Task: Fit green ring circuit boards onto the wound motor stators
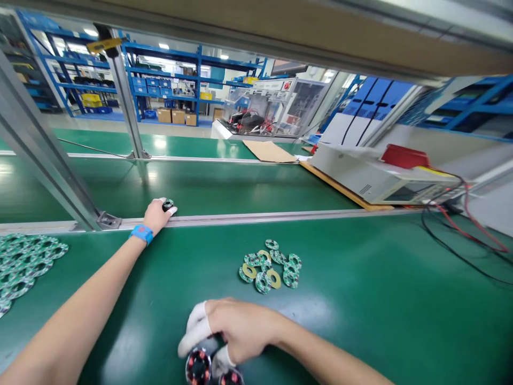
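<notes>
My left hand [157, 215], with white finger cots and a blue wristband, reaches out to the metal rail. It pinches a small dark round part with a green ring on it, probably a motor stator [168, 205]. Close to me, my right hand [224, 331] curls down, also in white finger cots. Its fingers and thumb close around a motor stator [198, 367] with copper windings. A second wound stator [231, 377] lies beside the thumb, cut off by the lower edge. Beyond the right hand is a loose pile of ring-shaped circuit boards [263, 282], some showing yellowish faces.
Many green ring boards [24, 262] lie in rows at the left. A metal rail [248, 218] crosses the green bench, with an upright post [60, 139] at left. A grey equipment box [368, 174] and loose cables [460, 251] sit at right. A shelf [256, 32] hangs overhead.
</notes>
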A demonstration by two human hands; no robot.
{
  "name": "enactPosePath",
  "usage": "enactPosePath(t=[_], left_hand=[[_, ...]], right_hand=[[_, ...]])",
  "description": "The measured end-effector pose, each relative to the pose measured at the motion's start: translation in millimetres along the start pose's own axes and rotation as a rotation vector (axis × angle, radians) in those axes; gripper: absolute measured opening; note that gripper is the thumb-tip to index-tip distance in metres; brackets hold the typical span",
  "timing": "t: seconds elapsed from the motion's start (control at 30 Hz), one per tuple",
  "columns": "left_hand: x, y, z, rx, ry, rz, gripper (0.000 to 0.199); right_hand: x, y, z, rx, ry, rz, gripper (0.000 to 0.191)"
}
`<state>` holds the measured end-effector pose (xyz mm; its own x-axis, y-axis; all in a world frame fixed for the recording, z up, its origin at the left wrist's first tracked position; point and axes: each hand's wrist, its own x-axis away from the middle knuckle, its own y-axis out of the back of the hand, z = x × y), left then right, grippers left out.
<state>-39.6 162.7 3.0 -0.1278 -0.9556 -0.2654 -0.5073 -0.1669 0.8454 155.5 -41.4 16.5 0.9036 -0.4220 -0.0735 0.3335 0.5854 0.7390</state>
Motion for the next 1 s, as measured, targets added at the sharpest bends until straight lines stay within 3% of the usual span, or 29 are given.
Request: enactPosePath(t=[0.1, 0.13, 0.17, 0.3, 0.4, 0.57, 0.67, 0.77, 0.9, 1.0], left_hand=[[20.1, -4.0, 2.5, 0.042, -0.064, -0.106, 0.051], [34.7, -5.3, -1.5, 0.104, -0.109, -0.081, 0.055], [50.9, -6.1, -7.2, 0.189, -0.154, 0.008, 0.056], [106.5, -0.7, -34.4, 0.507, -0.300, 0.606, 0.068], [123.4, 6.4, -47.4, 0.569, -0.359, 0.754, 0.078], [127.2, 2.2, -52.9, 0.632, -0.321, 0.684, 0.082], [128.7, -4.1, -53.5, 0.586, -0.344, 0.603, 0.076], [129.3, -5.4, -54.3, 0.512, -0.398, 0.579, 0.066], [128.8, -2.0, -56.2, 0.416, -0.498, 0.535, 0.028], [129.2, -1.3, -57.1, 0.373, -0.480, 0.505, 0.020]], right_hand=[[2.4, 1.2, -1.8, -0.070, 0.014, -0.061, 0.032], [4.5, 3.3, -4.1, -0.077, -0.025, -0.103, 0.033], [6.8, 5.9, -7.5, -0.074, -0.077, -0.150, 0.036], [12.6, 10.7, -25.5, -0.045, -0.332, -0.365, 0.049], [12.2, 2.2, -33.7, -0.035, -0.497, -0.540, 0.046], [10.5, -10.9, -30.4, 0.120, -0.583, -0.683, 0.054], [10.3, -9.2, -28.8, 0.382, -0.470, -0.701, 0.047], [10.0, -7.6, -29.2, 0.567, -0.294, -0.694, 0.019], [7.8, -13.1, -22.1, 0.777, -0.054, -0.430, 0.034], [9.2, -13.4, -14.1, 0.808, -0.007, -0.278, 0.028]])
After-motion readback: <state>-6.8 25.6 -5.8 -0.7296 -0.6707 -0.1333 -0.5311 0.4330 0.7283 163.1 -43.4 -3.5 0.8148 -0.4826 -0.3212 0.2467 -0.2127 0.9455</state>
